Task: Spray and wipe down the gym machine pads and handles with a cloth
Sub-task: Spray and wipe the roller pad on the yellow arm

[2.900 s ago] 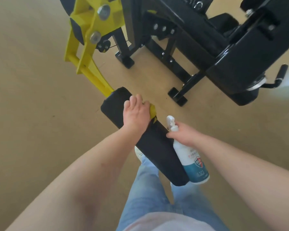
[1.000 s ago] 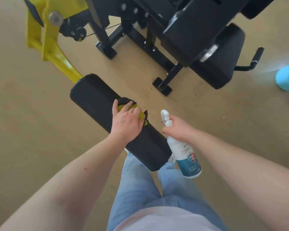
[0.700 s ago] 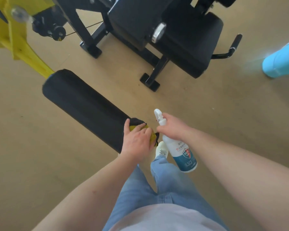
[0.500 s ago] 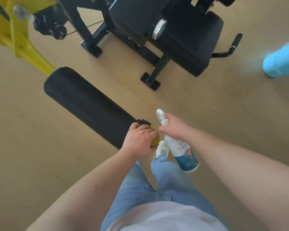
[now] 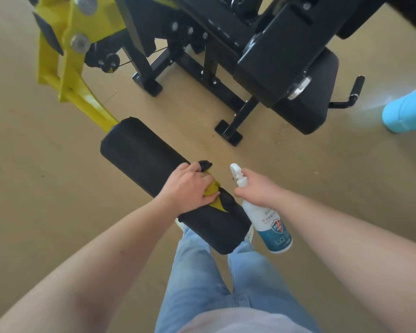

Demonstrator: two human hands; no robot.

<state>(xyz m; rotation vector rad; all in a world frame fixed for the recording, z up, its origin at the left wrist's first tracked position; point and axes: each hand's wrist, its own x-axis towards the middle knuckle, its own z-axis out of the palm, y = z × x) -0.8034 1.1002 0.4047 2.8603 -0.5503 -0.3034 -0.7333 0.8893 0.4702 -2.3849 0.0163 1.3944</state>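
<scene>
Gripped the white plastic spray bottle (image 5: 271, 227) by its neck in the right hand (image 5: 257, 188), just right of the near end of the roller pad (image 5: 144, 155). Clutched a crumpled yellow-and-black cloth (image 5: 213, 188) under the curled fingers of the left hand (image 5: 190, 186), pressed on that black, matte cylinder. Stretched from near-right to far-left, toward the yellow steel arm (image 5: 82, 92); probably needed strokes that way.
</scene>
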